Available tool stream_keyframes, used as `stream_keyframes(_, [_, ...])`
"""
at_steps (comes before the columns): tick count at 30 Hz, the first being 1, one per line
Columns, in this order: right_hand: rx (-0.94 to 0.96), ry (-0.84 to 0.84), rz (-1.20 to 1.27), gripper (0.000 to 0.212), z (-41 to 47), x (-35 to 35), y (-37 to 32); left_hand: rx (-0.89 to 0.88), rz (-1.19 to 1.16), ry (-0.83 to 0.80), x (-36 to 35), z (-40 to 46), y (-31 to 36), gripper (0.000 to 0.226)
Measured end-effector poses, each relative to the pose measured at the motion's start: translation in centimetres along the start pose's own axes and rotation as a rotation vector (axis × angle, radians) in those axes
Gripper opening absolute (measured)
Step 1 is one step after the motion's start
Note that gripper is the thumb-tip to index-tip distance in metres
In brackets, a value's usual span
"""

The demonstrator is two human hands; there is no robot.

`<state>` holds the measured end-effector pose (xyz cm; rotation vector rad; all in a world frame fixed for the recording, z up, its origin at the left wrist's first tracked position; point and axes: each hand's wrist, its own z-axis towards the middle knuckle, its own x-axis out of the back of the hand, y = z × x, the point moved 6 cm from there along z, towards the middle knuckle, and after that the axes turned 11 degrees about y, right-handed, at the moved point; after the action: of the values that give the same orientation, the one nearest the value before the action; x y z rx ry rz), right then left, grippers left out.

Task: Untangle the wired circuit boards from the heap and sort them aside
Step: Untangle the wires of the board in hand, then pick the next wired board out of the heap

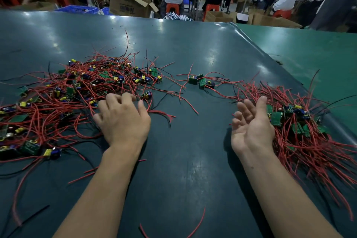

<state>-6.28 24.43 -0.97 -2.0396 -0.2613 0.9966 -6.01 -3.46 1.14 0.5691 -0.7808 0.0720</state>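
— Factory floor behind: seated workers on orange stools (172,8), open cardboard boxes (129,4), blue crates (77,9). Up front, dark green table (185,160), glossy, lit in patches.

— And on it, largest first?

— Tangled heap (77,91) of red-wired circuit boards, spread across the left half. Sorted pile (301,131) on the right edge, wires combed roughly one way, toward the near right. Between them, farther back, small stray cluster of boards (201,81).

— Hands?

— Left hand (123,120) palm down at the heap's near right rim, fingers loosely curled, tips among the wires; firm hold on anything, cannot tell. Right hand (251,127) palm turned inward, fingers relaxed and straight, gripping nothing, back of it against the sorted pile.

— Next move?

— Judging by position: left hand nearer, nearest board (147,95) just beyond its fingertips, wires trailing toward the thumb. Likely pulled rightward, across the bare middle.
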Motion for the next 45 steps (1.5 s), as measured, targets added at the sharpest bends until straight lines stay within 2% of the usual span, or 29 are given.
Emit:
stream_keyframes(6, [0.086, -0.237, -0.171, 0.044, -1.7, -2.2, 1.1, 0.049, -0.030, -0.072, -0.2, -0.1, -0.5, 0.036])
stream_keyframes(12, [0.083, -0.323, -0.234, 0.044, -2.1, -2.5, 1.7, 0.041, -0.013, -0.063, 0.2, 0.0, -0.7, 0.037])
stream_keyframes(14, [0.085, -0.328, -0.246, 0.044, -2.0, -2.5, 1.7, 0.004, -0.038, 0.032, 1.0, 0.1, -0.2, 0.035])
stream_keyframes(19, [0.062, -0.408, -0.336, 0.040, -2.3, -2.8, 2.3, -0.134, -0.354, 0.393, 4.0, 0.3, 0.9, 0.025])
stream_keyframes(22, [0.079, -0.495, -0.459, 0.032, -3.1, -3.1, 2.9, -0.312, -0.448, 0.523, 5.2, -0.3, 2.0, 0.015])
stream_keyframes(24, [0.118, -0.578, -0.506, 0.027, -3.8, -3.4, 3.2, -0.471, -0.524, 0.545, 5.5, -1.5, 3.5, 0.010])
stream_keyframes(28, [0.069, -0.742, -0.438, 0.027, -5.5, -4.1, 3.8, -0.763, -0.689, 0.357, 4.5, -4.5, 7.1, 0.012])
stream_keyframes(31, [0.063, -0.697, -0.385, 0.018, -5.2, -4.0, 3.1, -0.831, -0.768, 0.246, 3.6, -5.3, 8.1, 0.014])
stream_keyframes(34, [0.043, -0.604, -0.304, 0.015, -4.2, -3.7, 2.5, -0.713, -0.883, 0.124, 2.7, -4.8, 7.9, 0.018])
stream_keyframes(37, [0.111, -0.598, -0.346, 0.017, -3.9, -3.6, 2.2, -0.469, -0.908, 0.045, 1.5, -4.0, 7.0, 0.026])
stream_keyframes(39, [0.140, -0.624, -0.381, 0.021, -4.0, -3.6, 2.2, -0.308, -0.881, -0.105, 0.1, -3.9, 6.6, 0.027])
stream_keyframes(41, [0.160, -0.633, -0.388, 0.023, -4.1, -3.6, 2.1, -0.250, -0.881, -0.225, -0.9, -3.9, 6.5, 0.025])
stream_keyframes(45, [0.231, -0.640, -0.386, 0.012, -4.2, -3.7, 1.7, -0.206, -0.918, -0.323, -1.5, -4.0, 6.5, 0.028])
